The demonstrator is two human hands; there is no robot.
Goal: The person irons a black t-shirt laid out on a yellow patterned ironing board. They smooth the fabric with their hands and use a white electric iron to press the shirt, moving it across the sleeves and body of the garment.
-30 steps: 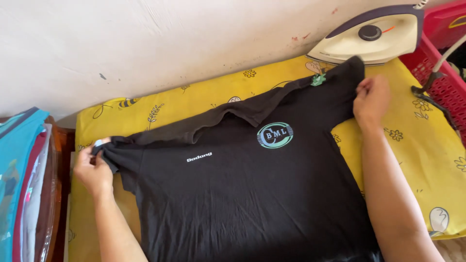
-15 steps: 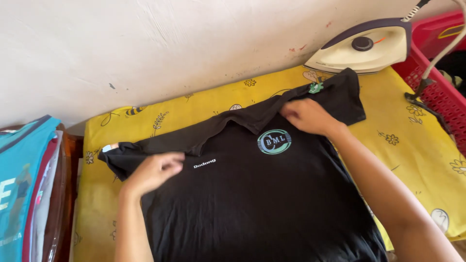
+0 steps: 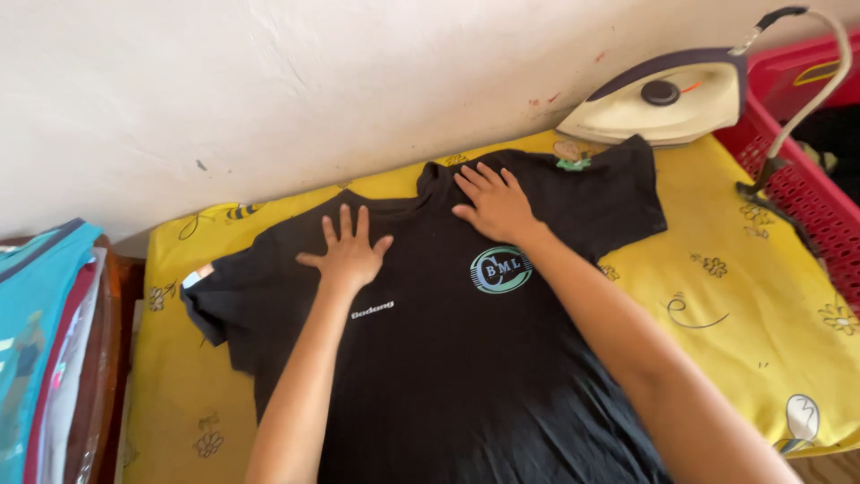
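Observation:
A black short-sleeved shirt [image 3: 448, 376] with a round teal emblem on the chest lies spread flat, front up, on a yellow flower-patterned cover [image 3: 735, 296]. My left hand [image 3: 348, 251] rests flat on the shirt just below the collar's left side, fingers spread. My right hand [image 3: 493, 204] lies flat on the shirt near the collar and right shoulder, above the emblem. Neither hand grips anything. Both sleeves lie stretched out to the sides.
A cream and purple clothes iron [image 3: 667, 99] sits at the far right of the cover, against the white wall. A red plastic basket [image 3: 797, 170] stands to the right. Folded colourful cloth [image 3: 36, 341] is stacked at the left edge.
Both hands let go of the sleeve ends and slid inward to the collar area, where they now press flat. The view has moved closer to the shirt.

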